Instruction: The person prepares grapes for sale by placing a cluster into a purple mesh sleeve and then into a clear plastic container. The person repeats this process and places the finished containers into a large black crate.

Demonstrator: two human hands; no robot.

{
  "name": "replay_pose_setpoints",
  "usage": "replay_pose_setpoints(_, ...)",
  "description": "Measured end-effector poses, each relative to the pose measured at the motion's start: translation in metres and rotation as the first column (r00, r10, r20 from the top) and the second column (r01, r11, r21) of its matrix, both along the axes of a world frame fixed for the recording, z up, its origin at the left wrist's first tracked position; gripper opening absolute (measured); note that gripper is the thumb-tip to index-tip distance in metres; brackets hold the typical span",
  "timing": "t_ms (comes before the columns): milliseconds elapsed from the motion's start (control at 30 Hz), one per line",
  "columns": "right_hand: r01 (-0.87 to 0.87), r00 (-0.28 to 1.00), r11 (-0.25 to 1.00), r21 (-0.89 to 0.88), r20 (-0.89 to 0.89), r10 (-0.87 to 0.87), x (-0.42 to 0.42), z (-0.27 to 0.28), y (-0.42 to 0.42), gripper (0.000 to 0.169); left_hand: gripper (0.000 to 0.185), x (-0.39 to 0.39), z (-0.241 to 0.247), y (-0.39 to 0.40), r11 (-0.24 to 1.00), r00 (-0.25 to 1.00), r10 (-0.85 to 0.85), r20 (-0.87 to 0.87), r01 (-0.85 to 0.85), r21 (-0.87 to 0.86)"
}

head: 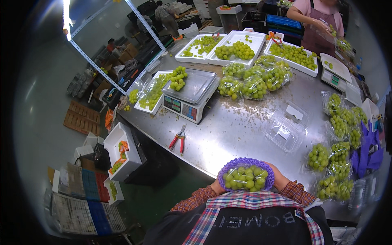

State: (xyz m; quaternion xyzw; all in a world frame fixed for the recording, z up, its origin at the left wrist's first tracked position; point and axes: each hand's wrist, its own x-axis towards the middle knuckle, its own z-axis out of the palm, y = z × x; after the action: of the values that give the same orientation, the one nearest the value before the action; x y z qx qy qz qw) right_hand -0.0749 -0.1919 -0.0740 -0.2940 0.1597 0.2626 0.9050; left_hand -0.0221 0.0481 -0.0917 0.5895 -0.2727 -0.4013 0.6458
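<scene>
Close to my body, a clear pack of green grapes is wrapped around its rim by a purple foam net sleeve. My left hand grips its left side, and my right hand grips its right; the sleeve hides most of the left fingers. On the metal table ahead lie red-handled pruning shears, apart from both hands. A clear plastic clamshell container lies open to the right, with white slips in it. Bagged grapes sit beyond my right hand.
A weighing scale bears a grape bunch. More bagged grapes and white foam trays stand behind. Purple foam nets lie at the right edge. Across the table, a person in an apron handles grapes near a second scale.
</scene>
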Motion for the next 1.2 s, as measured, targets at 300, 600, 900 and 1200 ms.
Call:
replay_pose_setpoints(300,0.115,0.991,0.987,0.109,0.055,-0.122,-0.03,-0.008,0.016,0.04,0.044,-0.004,-0.008,0.001,0.99,0.959,0.116,-0.257,-0.133,-0.048)
replay_pose_setpoints(600,0.808,0.587,-0.24,-0.538,0.707,0.393,0.019,0.004,-0.03,0.024,0.046,-0.002,-0.013,0.006,0.962,0.863,0.199,-0.464,-0.264,-0.077)
replay_pose_setpoints(900,0.405,0.825,-0.453,-0.794,0.103,0.556,0.015,-0.016,-0.082,0.034,0.049,0.036,0.01,0.027,0.855,0.704,0.278,-0.654,-0.491,-0.165)
replay_pose_setpoints(1200,0.375,0.536,0.057,-0.925,0.266,0.801,-0.049,0.007,0.004,0.048,0.052,0.07,0.028,0.013,0.845,0.666,0.193,-0.72,-0.486,-0.222)
